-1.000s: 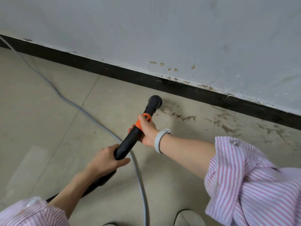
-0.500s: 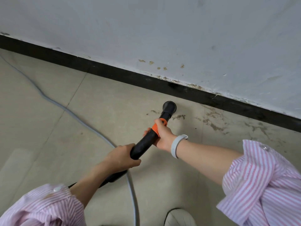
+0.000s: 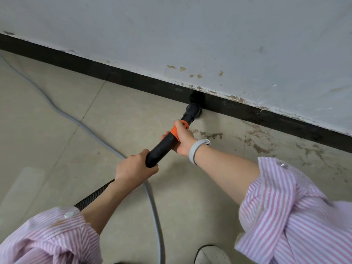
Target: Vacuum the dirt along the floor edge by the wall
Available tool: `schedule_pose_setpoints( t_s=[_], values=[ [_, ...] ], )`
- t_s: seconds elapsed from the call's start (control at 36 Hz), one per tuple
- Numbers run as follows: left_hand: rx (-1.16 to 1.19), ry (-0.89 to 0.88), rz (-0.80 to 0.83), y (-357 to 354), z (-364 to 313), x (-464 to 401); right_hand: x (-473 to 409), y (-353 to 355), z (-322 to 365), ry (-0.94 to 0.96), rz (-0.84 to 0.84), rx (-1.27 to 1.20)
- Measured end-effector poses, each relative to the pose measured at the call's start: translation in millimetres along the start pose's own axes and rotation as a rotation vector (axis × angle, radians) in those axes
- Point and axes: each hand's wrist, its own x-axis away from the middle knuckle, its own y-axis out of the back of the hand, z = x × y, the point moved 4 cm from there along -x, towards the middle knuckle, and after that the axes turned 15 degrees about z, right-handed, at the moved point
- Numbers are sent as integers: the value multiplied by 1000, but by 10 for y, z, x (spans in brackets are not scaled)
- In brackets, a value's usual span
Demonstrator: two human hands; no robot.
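A black vacuum wand (image 3: 162,147) with an orange collar (image 3: 176,131) slants from lower left up to the wall. Its round nozzle (image 3: 194,110) touches the floor right against the black baseboard (image 3: 133,79). My right hand (image 3: 182,139) grips the wand at the orange collar. My left hand (image 3: 135,169) grips it lower down, where the ribbed black hose (image 3: 95,195) begins. Brown dirt patches (image 3: 255,141) lie on the beige tiles to the right of the nozzle, along the baseboard.
A grey power cord (image 3: 80,124) snakes across the floor from the far left, passes under my left hand and runs to the bottom edge. The tip of a white shoe (image 3: 211,255) shows at the bottom. The white wall (image 3: 209,39) has chipped paint above the baseboard.
The nozzle has pushed forward from the open floor until it meets the baseboard. Both hands kept their grip and moved forward with the wand.
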Motion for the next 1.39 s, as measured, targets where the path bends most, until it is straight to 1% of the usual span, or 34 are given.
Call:
schedule_pose_setpoints(
  t_s=[0.17,0.31,0.44,0.5,0.58,0.64,0.83,0.92,1.0,1.08,1.25,1.39],
  values=[
    [51,-59,55,-75,-77,29,70,100,-3,-8,-28,8],
    [2,-104,102,-188,-88,176,246,281,-172,13,-94,-25],
    [-29,-113,139,-244,77,340,361,243,-395,21,-83,-76],
    [-15,-113,192,-238,192,377,389,162,-484,18,-71,-80],
    [71,-93,320,-227,402,458,412,18,-658,1,-18,-96],
    [125,-76,365,-224,539,538,409,-91,-776,-20,10,-72],
    [215,-20,308,-193,948,657,314,-439,-1014,-75,58,-4],
    [132,-19,206,-152,1025,693,290,-482,-1056,-118,76,11],
    [67,-12,103,-137,992,741,268,-486,-1016,-116,82,47],
    [23,-21,59,-143,850,737,269,-449,-908,-89,68,62],
    [1,-83,110,-153,499,601,343,-229,-652,-46,32,52],
    [-113,-147,157,-228,164,544,500,133,-534,-10,-27,-8]
  ],
)
